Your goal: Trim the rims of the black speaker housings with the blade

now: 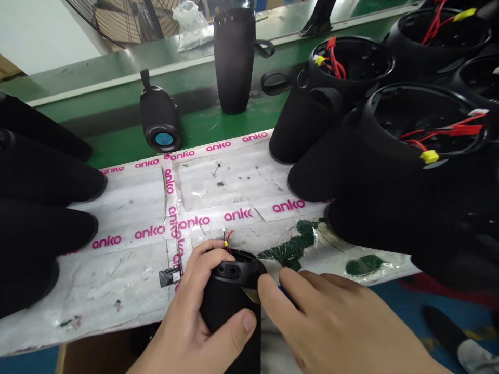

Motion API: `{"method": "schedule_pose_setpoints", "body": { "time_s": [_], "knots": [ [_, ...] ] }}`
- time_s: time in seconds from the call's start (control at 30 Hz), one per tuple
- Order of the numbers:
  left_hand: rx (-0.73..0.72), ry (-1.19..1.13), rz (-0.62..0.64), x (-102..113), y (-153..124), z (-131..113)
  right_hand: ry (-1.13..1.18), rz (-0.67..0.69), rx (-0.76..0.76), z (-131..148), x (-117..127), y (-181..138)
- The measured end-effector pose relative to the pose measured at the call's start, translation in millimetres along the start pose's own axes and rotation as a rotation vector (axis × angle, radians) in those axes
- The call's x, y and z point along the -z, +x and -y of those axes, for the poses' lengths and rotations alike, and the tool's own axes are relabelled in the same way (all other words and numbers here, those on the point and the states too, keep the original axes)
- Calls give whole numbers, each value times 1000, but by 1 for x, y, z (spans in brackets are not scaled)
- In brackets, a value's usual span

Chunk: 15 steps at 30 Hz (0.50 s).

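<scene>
My left hand (195, 322) is wrapped around a black cylindrical speaker shell (228, 301) at the near edge of the bench, thumb across its front. Thin red and black wires (227, 239) stick out of its open top. My right hand (331, 322) presses a small thin blade-like tool (251, 295) against the shell's upper rim; a bit of blue shows under the fingers. A small black label (170, 277) lies on the sheet just left of the shell.
The bench is covered by a white sheet (132, 249) taped with pink "anko" tape. Several open black shells with red wires (351, 67) crowd the right. Dark shells (42, 208) lie at left. A tall shell (234, 57) and a finished speaker (159, 122) sit on the green belt.
</scene>
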<state>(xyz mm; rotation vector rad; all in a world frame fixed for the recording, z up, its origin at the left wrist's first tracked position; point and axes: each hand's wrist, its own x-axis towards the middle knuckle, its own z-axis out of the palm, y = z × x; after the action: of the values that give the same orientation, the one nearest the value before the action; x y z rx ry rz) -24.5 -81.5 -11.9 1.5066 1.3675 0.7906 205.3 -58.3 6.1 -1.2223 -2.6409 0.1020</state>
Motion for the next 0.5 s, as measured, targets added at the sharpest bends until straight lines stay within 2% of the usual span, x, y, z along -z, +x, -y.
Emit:
{"method": "schedule_pose_setpoints", "body": {
  "time_s": [0.13,0.33,0.5],
  "knots": [
    [-47,-31,13,0,2,4,0,-24,-4,4,-10,4],
    [-55,-41,39,0,6,4,18,-11,-5,2,-6,9],
    [-73,-29,59,3,6,6,67,72,30,-3,0,15]
  ]
}}
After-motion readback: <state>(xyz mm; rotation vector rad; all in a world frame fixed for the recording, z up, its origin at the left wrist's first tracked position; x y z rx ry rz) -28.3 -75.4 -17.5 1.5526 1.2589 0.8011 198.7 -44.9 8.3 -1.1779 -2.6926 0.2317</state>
